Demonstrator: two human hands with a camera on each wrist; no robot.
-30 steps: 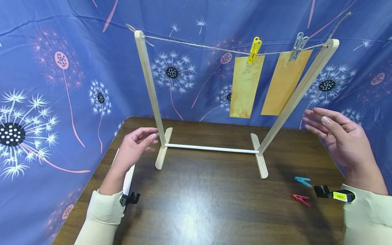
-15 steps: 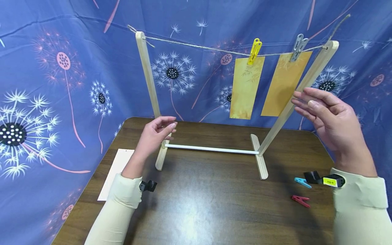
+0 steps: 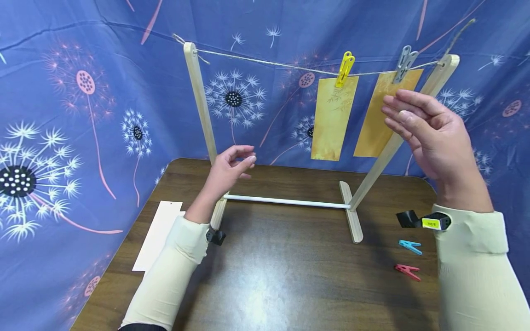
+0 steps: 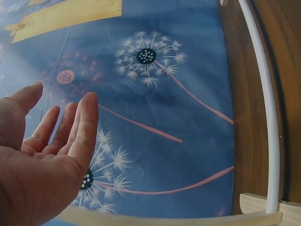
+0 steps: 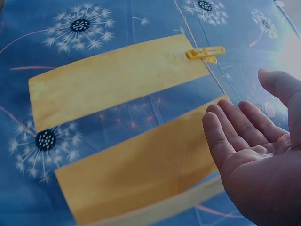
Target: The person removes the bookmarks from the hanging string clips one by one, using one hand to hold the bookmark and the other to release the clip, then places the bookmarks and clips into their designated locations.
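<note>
My right hand [image 3: 432, 133] is raised before the right post, its fingers loosely bent and holding nothing. Behind it hangs an orange paper strip [image 3: 370, 122], fixed to the twine by a grey clothespin [image 3: 405, 64]. Left of that, a yellow clothespin [image 3: 345, 70] holds a yellow paper strip [image 3: 333, 118] on the same line; both strips also show in the right wrist view. My left hand [image 3: 232, 170], likewise holding nothing, hovers near the left post [image 3: 201, 101], its fingers relaxed. In the left wrist view its palm and fingers are bare.
A wooden stand with a white crossbar [image 3: 285, 201] carries the twine [image 3: 265, 60]. White paper strips [image 3: 155, 236] lie at the table's left. A blue clothespin [image 3: 410, 247] and a red clothespin [image 3: 407, 271] lie at the right. Blue dandelion-print cloth [image 3: 269, 27] hangs behind.
Both hands have risen and moved inward: the left to the right past the left post, the right up and left in front of the right post. The white paper has come into fuller view.
</note>
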